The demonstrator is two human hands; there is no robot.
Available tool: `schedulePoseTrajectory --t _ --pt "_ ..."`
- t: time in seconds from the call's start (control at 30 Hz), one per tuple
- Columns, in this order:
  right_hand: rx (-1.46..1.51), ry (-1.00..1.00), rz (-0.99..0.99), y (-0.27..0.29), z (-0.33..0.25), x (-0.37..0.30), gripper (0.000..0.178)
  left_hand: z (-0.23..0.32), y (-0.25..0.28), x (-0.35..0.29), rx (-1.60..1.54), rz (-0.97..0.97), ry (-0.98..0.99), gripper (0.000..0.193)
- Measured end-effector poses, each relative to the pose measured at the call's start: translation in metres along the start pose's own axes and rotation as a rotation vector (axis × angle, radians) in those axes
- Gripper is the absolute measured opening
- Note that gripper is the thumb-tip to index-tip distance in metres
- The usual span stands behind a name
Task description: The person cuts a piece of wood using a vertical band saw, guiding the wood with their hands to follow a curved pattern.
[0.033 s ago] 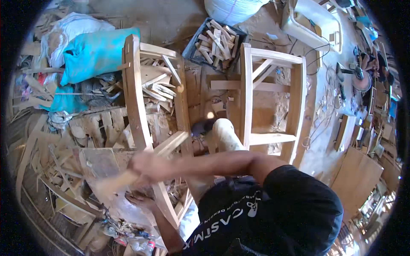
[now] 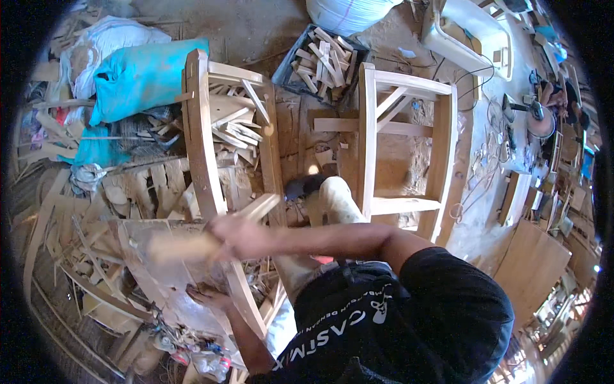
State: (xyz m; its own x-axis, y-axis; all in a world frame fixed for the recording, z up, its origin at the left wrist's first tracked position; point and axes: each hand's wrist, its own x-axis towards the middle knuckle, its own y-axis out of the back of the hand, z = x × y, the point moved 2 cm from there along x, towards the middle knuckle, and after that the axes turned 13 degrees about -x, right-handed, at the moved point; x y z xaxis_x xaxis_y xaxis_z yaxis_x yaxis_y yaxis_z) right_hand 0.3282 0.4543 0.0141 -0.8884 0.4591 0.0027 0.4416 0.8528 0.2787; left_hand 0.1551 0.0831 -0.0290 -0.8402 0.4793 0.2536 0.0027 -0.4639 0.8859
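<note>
My right hand [image 2: 233,237] is closed around a pale block of wood [image 2: 182,246], smeared by motion; whether it is a mallet I cannot tell. The hand is over a wooden frame [image 2: 203,141] with long posts, near its short crosspiece [image 2: 260,206]. Lower down, my left hand [image 2: 208,297] has its fingers stretched out. It seems to rest on the flat, worn board [image 2: 150,233] beside the frame's near end; its underside is hidden.
A second wooden frame [image 2: 368,147] stands on the right. Beyond are a dark crate [image 2: 288,70] of wood offcuts, a white tub [image 2: 457,54] and a turquoise sack [image 2: 150,77]. Scrap wood and plastic bottles [image 2: 211,365] lie at left. Another person [image 2: 556,96] sits far right.
My right hand and the wood block have shifted slightly right, and the block's outer end has risen to lie more level. My left hand stays in about the same place.
</note>
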Motion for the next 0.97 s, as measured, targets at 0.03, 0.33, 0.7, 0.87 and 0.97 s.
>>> schedulePoseTrajectory --t 0.03,0.33,0.7,0.87,0.97 --pt "0.085 -0.32 -0.055 0.044 0.01 -0.018 0.032 0.014 -0.006 0.008 -0.009 -0.015 0.035 0.061" --pt "-0.414 -0.944 0.534 0.179 0.252 -0.223 0.048 0.038 0.0 0.016 0.078 -0.082 0.124 0.054" --pt "-0.23 -1.25 0.82 0.236 0.307 -0.248 0.047 0.304 -0.139 0.138 -0.292 -0.448 -0.337 0.045" --pt "-0.269 -1.648 0.695 0.177 0.286 -0.306 0.041 0.35 -0.291 0.207 -0.373 -0.813 -0.319 0.049" --pt "-0.057 -1.856 0.636 0.134 0.245 -0.317 0.054 0.357 -0.349 0.249 -0.305 -1.011 -0.381 0.049"
